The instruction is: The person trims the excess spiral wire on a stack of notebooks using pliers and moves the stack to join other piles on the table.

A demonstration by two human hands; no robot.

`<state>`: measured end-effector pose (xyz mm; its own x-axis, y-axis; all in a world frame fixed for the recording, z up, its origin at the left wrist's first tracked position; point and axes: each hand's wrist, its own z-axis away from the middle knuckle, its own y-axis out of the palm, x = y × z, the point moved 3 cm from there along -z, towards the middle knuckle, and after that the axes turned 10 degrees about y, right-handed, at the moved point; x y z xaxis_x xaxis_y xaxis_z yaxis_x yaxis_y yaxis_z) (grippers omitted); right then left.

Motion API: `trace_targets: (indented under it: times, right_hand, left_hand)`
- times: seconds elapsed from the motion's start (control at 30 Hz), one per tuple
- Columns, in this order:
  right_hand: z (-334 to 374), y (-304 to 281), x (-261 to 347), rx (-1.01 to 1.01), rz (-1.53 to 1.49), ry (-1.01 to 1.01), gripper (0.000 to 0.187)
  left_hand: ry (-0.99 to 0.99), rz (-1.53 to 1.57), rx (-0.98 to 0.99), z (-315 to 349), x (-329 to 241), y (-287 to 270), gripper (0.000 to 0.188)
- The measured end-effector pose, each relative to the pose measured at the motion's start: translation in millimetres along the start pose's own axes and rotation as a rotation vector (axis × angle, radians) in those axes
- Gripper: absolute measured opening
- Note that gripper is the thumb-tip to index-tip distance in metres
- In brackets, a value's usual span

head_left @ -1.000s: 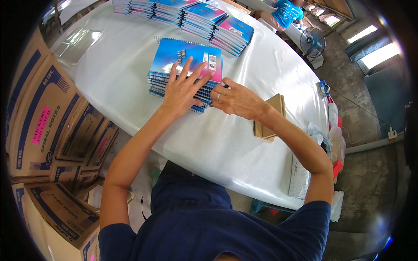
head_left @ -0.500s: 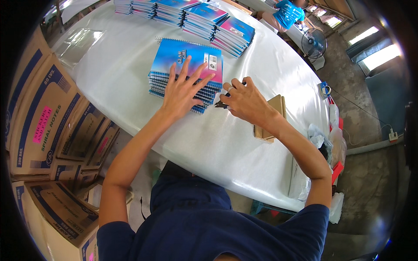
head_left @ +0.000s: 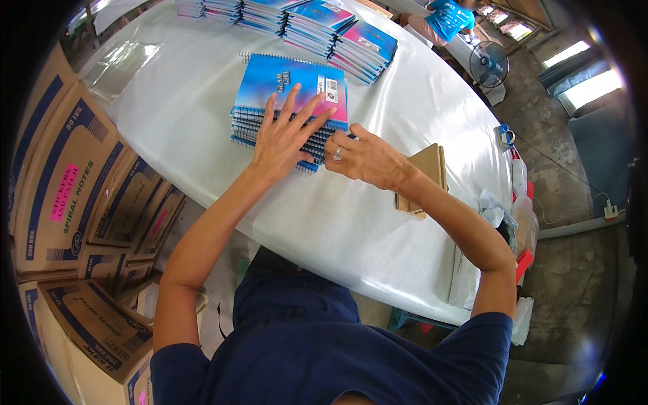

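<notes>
A stack of blue-and-pink spiral notebooks (head_left: 260,81) lies on the white table. Its near side shows several layers of wire coils (head_left: 247,127). My left hand (head_left: 282,140) rests flat on the top cover near that side, fingers spread. At the stack's near right corner, my right hand (head_left: 364,158) is closed, its fingers against the coil ends. Black-handled pliers showed in this hand a moment before; the fingers now hide them. A loose wire end (head_left: 246,58) sticks out past the top notebook's far left corner.
Several more notebook stacks (head_left: 314,23) line the table's far side. Brown cardboard pieces (head_left: 428,172) lie right of my right hand. Large cartons (head_left: 74,175) are piled at the left. Plastic bags (head_left: 523,209) hang by the table's right edge. A person (head_left: 449,20) sits beyond, near a fan (head_left: 489,64).
My right hand has moved left and turned, bringing its fingers from beside the stack onto its near right corner. The pliers are now out of sight. My left hand stays almost still.
</notes>
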<state>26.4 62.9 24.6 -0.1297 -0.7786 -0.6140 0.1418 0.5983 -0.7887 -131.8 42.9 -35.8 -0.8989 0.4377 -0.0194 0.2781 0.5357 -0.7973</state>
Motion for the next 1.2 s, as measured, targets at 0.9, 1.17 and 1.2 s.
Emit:
trace_targets:
  times: [0.9, 1.17, 1.2]
  right_hand:
    - [9, 11, 15, -0.06, 0.036, 0.028, 0.017]
    - [-16, 10, 29, 0.401, -0.039, 0.365, 0.013]
    - [-15, 7, 26, 0.277, -0.041, 0.309, 0.013]
  left_hand:
    - [-0.012, -0.004, -0.011, 10, -7, 9, 0.106]
    - [-0.032, -0.027, 0.012, 14, -7, 7, 0.108]
    - [-0.031, -0.023, -0.006, 15, -8, 8, 0.107]
